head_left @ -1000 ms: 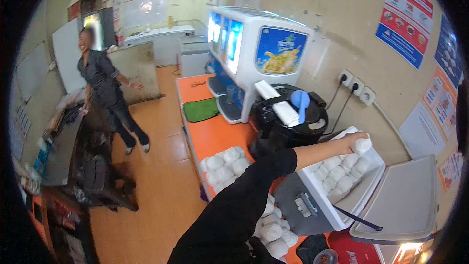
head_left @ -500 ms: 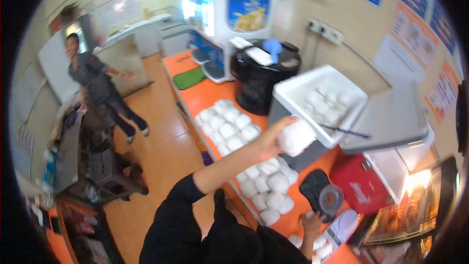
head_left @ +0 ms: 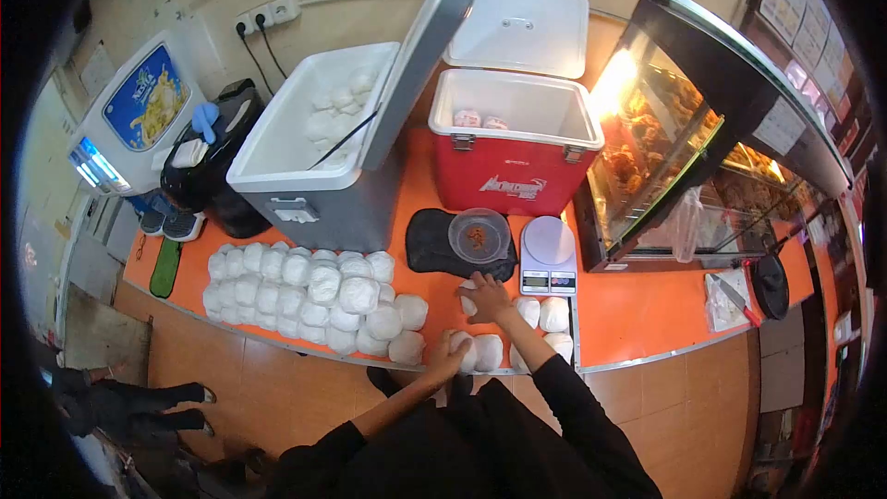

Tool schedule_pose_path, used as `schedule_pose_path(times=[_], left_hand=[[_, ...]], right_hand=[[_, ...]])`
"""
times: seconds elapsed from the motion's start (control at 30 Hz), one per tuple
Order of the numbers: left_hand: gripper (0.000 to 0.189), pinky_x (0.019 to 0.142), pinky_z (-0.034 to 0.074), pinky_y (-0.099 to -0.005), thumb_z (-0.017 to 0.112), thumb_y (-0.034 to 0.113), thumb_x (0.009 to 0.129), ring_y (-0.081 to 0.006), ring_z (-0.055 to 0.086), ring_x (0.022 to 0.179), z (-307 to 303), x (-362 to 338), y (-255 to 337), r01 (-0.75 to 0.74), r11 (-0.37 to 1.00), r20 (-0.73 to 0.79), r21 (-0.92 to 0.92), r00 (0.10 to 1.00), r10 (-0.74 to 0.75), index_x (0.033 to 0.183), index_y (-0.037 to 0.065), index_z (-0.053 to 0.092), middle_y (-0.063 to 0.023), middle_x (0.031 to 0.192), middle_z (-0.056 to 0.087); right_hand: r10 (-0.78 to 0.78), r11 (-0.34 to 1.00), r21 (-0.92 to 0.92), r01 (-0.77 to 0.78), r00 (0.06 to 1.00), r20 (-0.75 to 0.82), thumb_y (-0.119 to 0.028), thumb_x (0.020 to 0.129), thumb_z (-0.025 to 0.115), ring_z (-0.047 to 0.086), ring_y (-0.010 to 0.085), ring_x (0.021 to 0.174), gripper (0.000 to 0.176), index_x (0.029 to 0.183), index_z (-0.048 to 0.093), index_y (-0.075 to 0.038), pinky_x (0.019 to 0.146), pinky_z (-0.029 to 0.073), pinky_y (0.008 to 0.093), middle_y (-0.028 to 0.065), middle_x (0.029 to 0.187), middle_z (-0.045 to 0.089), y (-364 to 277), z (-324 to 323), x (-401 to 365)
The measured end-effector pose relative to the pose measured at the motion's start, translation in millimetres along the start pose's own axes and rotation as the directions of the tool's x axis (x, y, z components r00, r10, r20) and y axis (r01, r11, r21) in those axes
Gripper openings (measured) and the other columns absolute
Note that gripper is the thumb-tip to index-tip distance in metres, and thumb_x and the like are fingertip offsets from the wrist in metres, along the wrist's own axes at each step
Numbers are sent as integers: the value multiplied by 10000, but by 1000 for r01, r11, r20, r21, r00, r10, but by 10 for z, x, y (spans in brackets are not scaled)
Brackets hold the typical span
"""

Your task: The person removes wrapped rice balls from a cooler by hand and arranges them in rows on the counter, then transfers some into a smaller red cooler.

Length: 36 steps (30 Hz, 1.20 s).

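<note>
My left hand (head_left: 446, 358) is at the front edge of the orange table, its fingers closed around the side of a white paper-wrapped bundle (head_left: 465, 351). Just beyond it, my right hand (head_left: 487, 299) grips a second white wrapped bundle (head_left: 468, 296), partly covered by my fingers. To the right of my hands, several more wrapped bundles (head_left: 553, 315) lie below a kitchen scale (head_left: 548, 255). On the left, a large heap of the same bundles (head_left: 291, 297) covers the table. A round clear tub (head_left: 479, 236) with brown bits inside stands beyond my right hand, on a black bag (head_left: 431, 242).
A grey cool box (head_left: 323, 212) with raised lid holds more bundles. Beside it stands an open red cool box (head_left: 508, 172). A lit glass food cabinet (head_left: 665, 129) is at the right, with a knife (head_left: 733, 296) nearby. Another person (head_left: 129, 407) is at lower left.
The view has swung right. My left hand, which held up a bundle by the grey cool box, is now down at the table edge on a bundle. My right hand stays near the scale.
</note>
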<state>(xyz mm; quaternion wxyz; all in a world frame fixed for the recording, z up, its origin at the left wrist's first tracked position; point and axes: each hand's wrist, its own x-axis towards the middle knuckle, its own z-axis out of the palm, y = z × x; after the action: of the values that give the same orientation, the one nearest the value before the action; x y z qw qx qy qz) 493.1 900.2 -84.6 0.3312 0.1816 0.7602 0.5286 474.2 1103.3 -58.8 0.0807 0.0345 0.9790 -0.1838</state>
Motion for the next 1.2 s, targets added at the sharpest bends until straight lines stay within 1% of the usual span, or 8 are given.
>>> schedule_pose_path(times=[0.17,0.37,0.57,0.7,0.83,0.97,1.07,1.2], left_hand=[[465,929,444,-357,612,352,929,-250,563,1079,-250,81,128,-42,993,-203,-106,979,20,1209,-3,504,-144,1138,585],[586,928,463,-389,621,351,922,-243,486,1177,-196,347,52,39,964,-27,-261,999,-47,1362,78,345,-122,1292,436],[553,875,466,-532,612,427,906,-310,527,1129,88,109,156,393,761,-19,-517,883,-469,1339,213,343,-99,1312,451],[595,793,530,-579,597,432,911,-399,578,1029,-20,128,-309,501,493,361,-711,862,-357,1375,204,301,-150,1326,446],[590,822,531,-590,598,413,914,-434,569,1055,85,158,-467,481,404,381,-778,873,-305,1372,193,298,-174,1326,441],[592,854,519,-576,605,400,914,-403,537,1130,143,95,-304,421,427,238,-800,876,-419,1363,166,297,-170,1341,417],[638,932,472,-496,620,388,912,-338,484,1193,98,160,-158,222,722,-59,-656,938,-342,1365,92,282,-167,1347,386],[672,1049,336,-409,640,325,901,-279,387,1251,82,515,-220,-176,949,-333,-262,939,83,1378,24,275,-162,1325,379]], right_hand=[[63,992,-106,-70,996,-67,-217,588,814,459,403,1208,598,1152,633,-302,911,492,501,142,1298,443,48,86,-100],[11,986,-164,-22,998,-66,-259,604,790,481,378,1164,535,1118,654,-319,946,469,451,152,1254,480,367,95,-332],[-82,994,63,84,996,-40,-466,672,738,448,422,1204,628,1265,583,-327,1029,397,470,199,1390,423,410,1,-456],[-102,983,154,103,995,-13,-586,685,739,271,449,1363,861,1429,390,-332,1119,249,528,209,1468,309,169,-129,-762],[-34,982,-181,49,996,87,-647,473,827,52,466,1445,1170,1478,299,-361,1153,123,593,214,1565,140,16,-54,-855],[-28,992,-120,46,989,147,-601,359,870,38,480,1444,1279,1479,296,-369,1147,112,622,197,1570,101,61,-65,-747],[-41,995,-85,58,980,195,-578,362,881,85,498,1422,1260,1467,323,-347,1136,148,626,198,1547,140,81,-73,-678],[-29,996,-72,50,966,259,-554,418,878,170,488,1383,1159,1434,394,-275,1134,190,585,231,1513,177,-4,-143,-684]])
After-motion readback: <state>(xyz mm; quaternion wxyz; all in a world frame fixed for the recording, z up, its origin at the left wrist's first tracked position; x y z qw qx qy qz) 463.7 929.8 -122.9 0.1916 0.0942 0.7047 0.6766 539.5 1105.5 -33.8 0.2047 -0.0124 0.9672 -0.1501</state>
